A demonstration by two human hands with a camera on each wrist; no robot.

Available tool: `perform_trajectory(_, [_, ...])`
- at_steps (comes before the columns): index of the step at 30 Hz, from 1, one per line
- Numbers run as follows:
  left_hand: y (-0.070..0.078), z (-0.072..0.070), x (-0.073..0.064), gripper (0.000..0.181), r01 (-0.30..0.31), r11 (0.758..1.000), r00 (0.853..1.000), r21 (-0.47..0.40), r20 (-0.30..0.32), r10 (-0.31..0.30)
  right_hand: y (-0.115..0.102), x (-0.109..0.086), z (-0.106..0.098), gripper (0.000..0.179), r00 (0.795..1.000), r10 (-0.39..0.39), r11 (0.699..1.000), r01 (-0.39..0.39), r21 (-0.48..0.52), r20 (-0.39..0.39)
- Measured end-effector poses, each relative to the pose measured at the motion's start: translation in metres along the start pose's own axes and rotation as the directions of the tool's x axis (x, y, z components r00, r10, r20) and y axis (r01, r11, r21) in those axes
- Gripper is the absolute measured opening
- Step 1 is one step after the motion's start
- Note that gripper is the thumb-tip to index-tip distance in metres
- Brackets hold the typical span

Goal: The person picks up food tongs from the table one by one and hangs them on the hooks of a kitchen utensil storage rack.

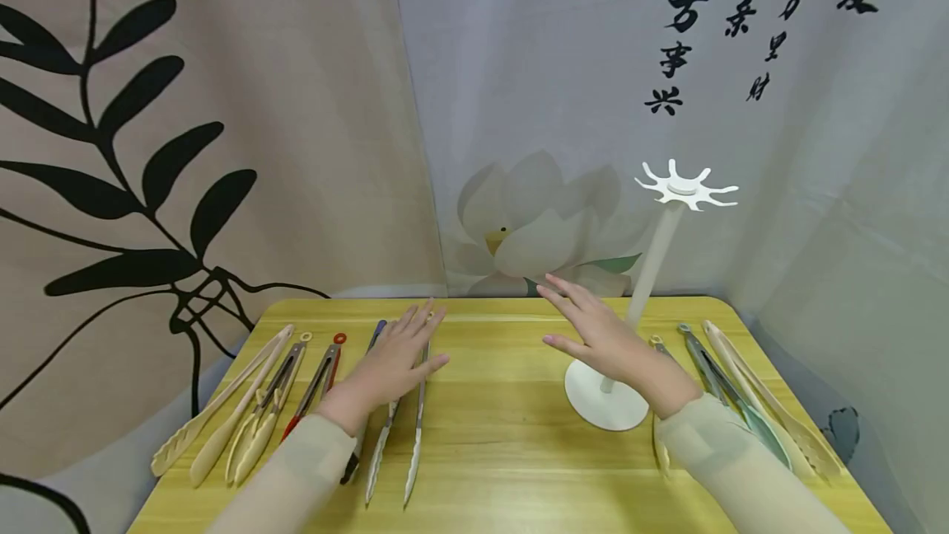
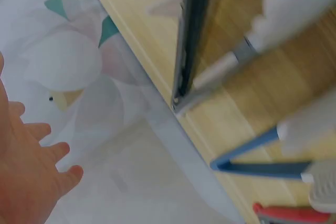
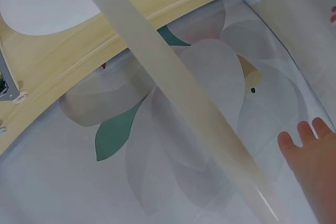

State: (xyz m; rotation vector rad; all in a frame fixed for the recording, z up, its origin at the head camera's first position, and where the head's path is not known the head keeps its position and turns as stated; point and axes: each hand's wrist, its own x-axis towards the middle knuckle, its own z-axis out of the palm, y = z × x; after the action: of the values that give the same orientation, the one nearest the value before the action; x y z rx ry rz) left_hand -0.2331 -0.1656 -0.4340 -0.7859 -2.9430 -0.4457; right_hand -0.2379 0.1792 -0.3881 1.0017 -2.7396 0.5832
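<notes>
My left hand [image 1: 396, 357], fingers spread and straight, hovers over silver tongs [image 1: 417, 443] and blue-ended tongs [image 1: 374, 336], partly hiding both. In the left wrist view the left hand [image 2: 31, 166] holds nothing, and the blue-ended tongs [image 2: 252, 166] lie to its right. My right hand [image 1: 604, 336], also spread with straight fingers, is held in the air in front of a white stand, overlapping its pole [image 1: 658, 262] in the head view. The right wrist view shows the right hand [image 3: 312, 161] apart from that pole [image 3: 178, 87]. Hooks [image 1: 684, 186] fan out at the stand's top.
On the left lie beige tongs [image 1: 215, 410], cream-tipped tongs [image 1: 270, 410] and red-ended tongs [image 1: 322, 377]. Grey-green tongs [image 1: 734, 390] and more beige tongs [image 1: 786, 419] lie at the right. The stand's round base [image 1: 593, 410] sits on the wooden table [image 1: 504, 452]. Curtains [image 1: 534, 64] hang behind.
</notes>
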Motion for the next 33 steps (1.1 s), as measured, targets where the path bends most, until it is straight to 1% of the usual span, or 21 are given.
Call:
perform_trajectory(4, [0.009,0.006,0.008,0.073,-0.014,0.999,1.000,-0.035,0.014,0.015,0.001,-0.001,-0.003,0.068,1.000,0.007,0.999,-0.006,0.033,-0.022])
perform_trajectory(8, [0.016,0.013,0.016,0.073,-0.018,0.999,1.000,-0.041,0.022,0.019,0.001,-0.002,-0.006,0.067,0.999,0.010,0.997,-0.006,0.075,-0.048])
perform_trajectory(12, [0.023,0.020,0.026,0.074,-0.017,0.998,0.999,-0.061,0.031,0.019,0.002,-0.005,-0.011,0.067,0.994,-0.001,0.995,0.011,0.098,-0.109])
perform_trajectory(16, [0.034,0.025,0.036,0.074,-0.034,0.992,0.999,-0.124,0.026,0.038,0.000,-0.007,-0.016,0.064,0.980,-0.032,0.992,0.055,0.111,-0.195])
perform_trajectory(19, [0.045,0.027,0.042,0.073,-0.065,0.986,0.998,-0.154,0.007,0.067,-0.002,-0.009,-0.021,0.062,0.966,-0.053,0.989,0.085,0.117,-0.255])
perform_trajectory(22, [0.055,0.030,0.048,0.074,-0.088,0.985,0.996,-0.148,0.005,0.090,-0.004,-0.011,-0.025,0.061,0.955,-0.066,0.988,0.103,0.113,-0.289])
perform_trajectory(26, [0.066,0.033,0.057,0.074,-0.113,0.983,0.993,-0.142,0.018,0.117,-0.004,-0.016,-0.032,0.061,0.945,-0.064,0.988,0.106,0.115,-0.321])
perform_trajectory(28, [0.072,0.034,0.061,0.073,-0.122,0.981,0.992,-0.149,0.022,0.127,-0.003,-0.019,-0.035,0.061,0.931,-0.068,0.987,0.116,0.115,-0.359])
perform_trajectory(29, [0.076,0.035,0.063,0.072,-0.126,0.980,0.991,-0.156,0.024,0.131,-0.002,-0.021,-0.036,0.061,0.921,-0.072,0.985,0.127,0.119,-0.384])
perform_trajectory(31, [0.082,0.037,0.067,0.072,-0.129,0.977,0.990,-0.170,0.026,0.136,0.001,-0.025,-0.039,0.058,0.894,-0.084,0.982,0.150,0.117,-0.440])
perform_trajectory(33, [0.088,0.040,0.070,0.072,-0.137,0.974,0.989,-0.181,0.022,0.143,0.003,-0.029,-0.041,0.054,0.860,-0.091,0.976,0.177,0.127,-0.503])
